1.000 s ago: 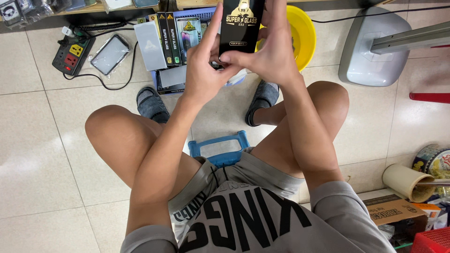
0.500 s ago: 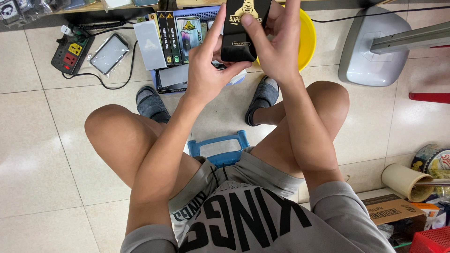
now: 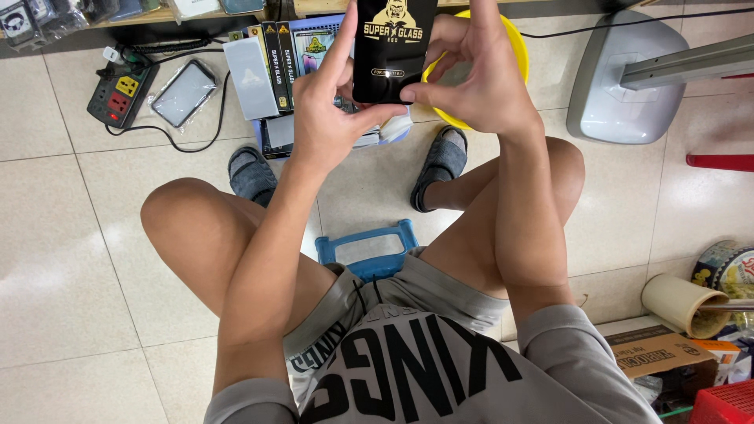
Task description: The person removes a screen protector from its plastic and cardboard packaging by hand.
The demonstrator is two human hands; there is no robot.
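Person seated on a low blue stool [image 3: 367, 250], seen from above, both hands raised in front over the tiled floor [image 3: 71, 259]. Left hand [image 3: 326, 126] and right hand [image 3: 479, 82] share one flat black box [image 3: 391, 49] with gold print, held upright between them, top edge cut by the frame. Left grip: fingers run up the box's left edge, thumb presses in at the lower left corner, so it is pinching the box. Right grip: thumb tip at the box's bottom edge, fingers curled round the right side and back, also pinching the box. The two thumbs nearly meet under the box.

Behind the right hand a yellow bowl [image 3: 514, 55] sits on the floor, partly hidden. Behind the left hand a blue tray [image 3: 271, 126] holds upright slim packages [image 3: 279, 67], black and light blue, same kind as the held one. Left of that a phone-shaped glass panel [image 3: 182, 93] lies flat, just beside a dark power strip [image 3: 118, 96] with a black cable looping round. Grey sandals [image 3: 253, 174] on both feet, either side of the tray's near edge. Grey fan base [image 3: 620, 102] at upper right. Far right edge: tape rolls [image 3: 726, 271], a paper tube, a cardboard box [image 3: 660, 349], a red basket corner [image 3: 726, 404]
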